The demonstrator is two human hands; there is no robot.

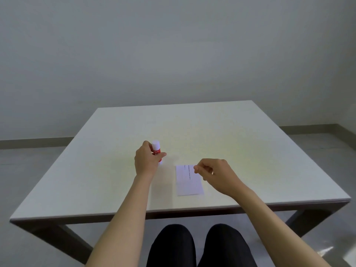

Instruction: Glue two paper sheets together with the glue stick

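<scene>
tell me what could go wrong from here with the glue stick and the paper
1. The red glue stick with the white cap stands upright with the left hand around it; the cap looks still on, so gluing now would likely leave nothing on the paper.
2. The right hand hovers at the far edge of the white rectangular paper sheet. I can make out only one sheet; a loose one may slide on the smooth white table under the stick.

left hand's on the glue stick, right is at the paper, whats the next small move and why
Probably lift the glue stick off the table and pull off its white cap. The left hand already grips the stick, which stands upright and still capped, so no glue can go on yet. The right hand is pinched at the paper's far edge; I can't tell a second sheet.
</scene>
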